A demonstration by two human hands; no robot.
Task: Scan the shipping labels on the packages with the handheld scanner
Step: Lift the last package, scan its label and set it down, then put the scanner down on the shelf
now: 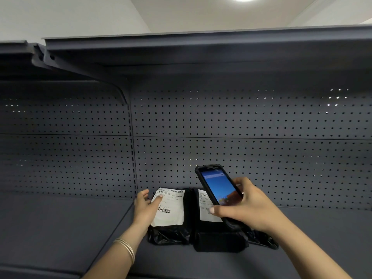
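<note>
Looking down at a dark grey shelf (60,228), we see two black plastic-wrapped packages side by side near its back, just in front of the pegboard panel (241,121). Our right hand (247,206) is clenched around the handheld scanner (218,188), which hovers over the right package (219,238) with its lit blue screen facing us and its top end tilted toward eleven o'clock; the thumb lies along the screen's right edge and the fingers wrap its left edge. That package's white label (205,206) is partly hidden behind the scanner and hand. At nine o'clock from the scanner, our left hand (146,208) rests loose and unclenched on the left package (171,232), with the thumb pressed on the upper left part of its label (171,208) (barcodes show at its top and middle). Thin bangles (125,249) circle the left wrist.
</note>
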